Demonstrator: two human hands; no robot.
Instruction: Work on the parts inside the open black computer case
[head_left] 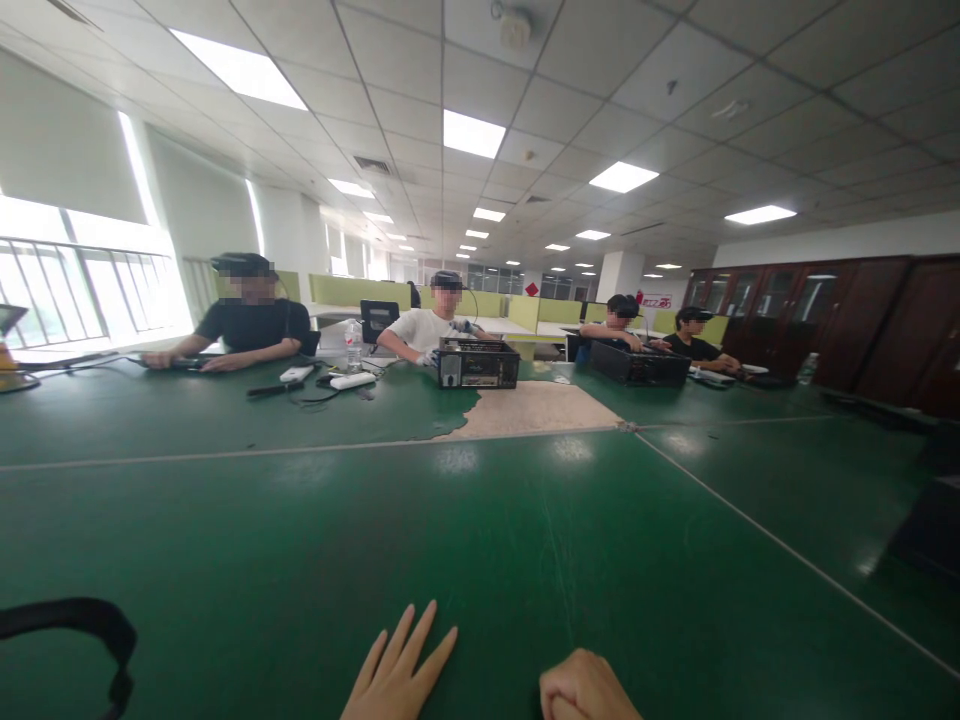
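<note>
My left hand (401,665) lies flat, palm down, on the green tabletop (337,540), its fingers spread and nothing in them. To its right, my right hand (585,685) is curled into a fist close to the table's near edge. No object sticks out of the fist. A gap of bare green surface separates the two hands. At the lower left a black strap (82,612) curves up, apart from both hands.
Across the table several people sit. One handles an open computer case (478,363); another reaches into a dark case (637,362). White devices (352,381), cables and a plastic bottle (352,345) stand near them. A torn pale patch (536,408) shows in the table covering.
</note>
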